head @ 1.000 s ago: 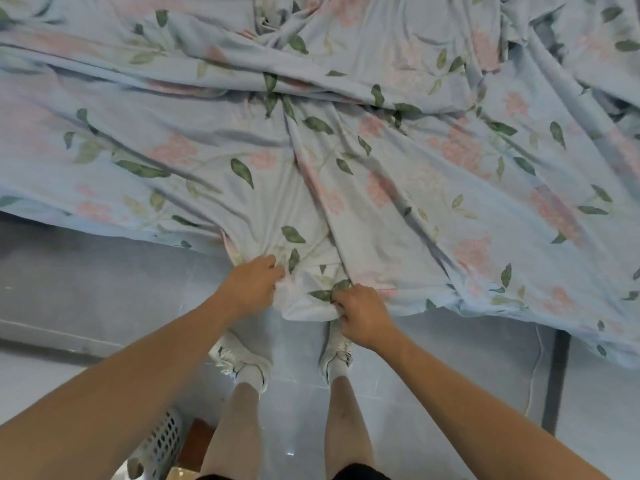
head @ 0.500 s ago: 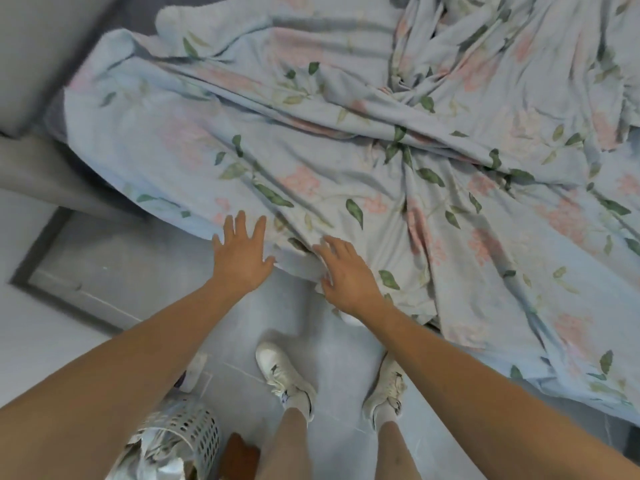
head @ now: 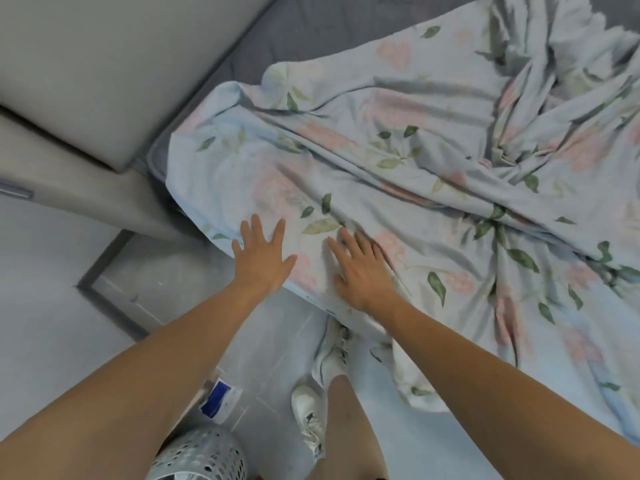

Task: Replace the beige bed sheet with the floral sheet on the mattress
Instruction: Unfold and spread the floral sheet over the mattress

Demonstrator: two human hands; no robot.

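The pale blue floral sheet (head: 398,174), printed with pink flowers and green leaves, lies rumpled over the dark grey mattress (head: 277,39). Its near edge hangs over the side toward the floor. My left hand (head: 261,256) lies flat with spread fingers on the sheet's near left corner. Just to the right, my right hand (head: 362,268) also lies flat, fingers straight, on the sheet. Bare mattress shows at the top left, beyond the sheet's edge. No beige sheet is in view.
A padded grey headboard (head: 104,74) stands at the left of the bed. A white perforated laundry basket (head: 201,455) sits on the pale floor by my feet. A small white and blue pack (head: 220,400) lies beside it.
Both hands let go of the bunched sheet edge, opened flat and slid left along the bed. My view has shifted toward the headboard corner, and the sheet now reaches further left.
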